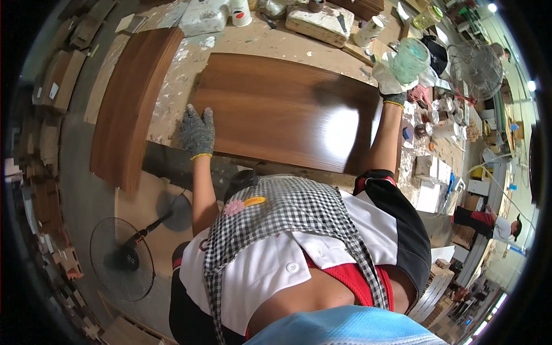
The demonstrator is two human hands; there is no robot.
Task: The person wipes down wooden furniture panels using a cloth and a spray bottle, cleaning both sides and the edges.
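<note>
A dark brown wooden board (276, 109) with a glossy surface lies flat in front of me. At its left edge rests my left hand (197, 131) in a grey knit glove, thumb apart from the fingers and nothing held. My right hand (394, 96), gloved too, reaches past the board's right end. A white cloth (386, 79) is bunched in it and covers most of its fingers. Directly beyond the cloth stands a cloudy greenish see-through jar (411, 62); whether the hand touches it I cannot tell.
A stack of brown boards (135, 103) stands at the left. Along the bench's far side are paint-spattered blocks (319, 24) and a white cup (370, 31). Small jars (434, 117) crowd the right side, near a wire-caged fan (474, 69). Another fan (129, 259) stands lower left; a person (489, 224) is far right.
</note>
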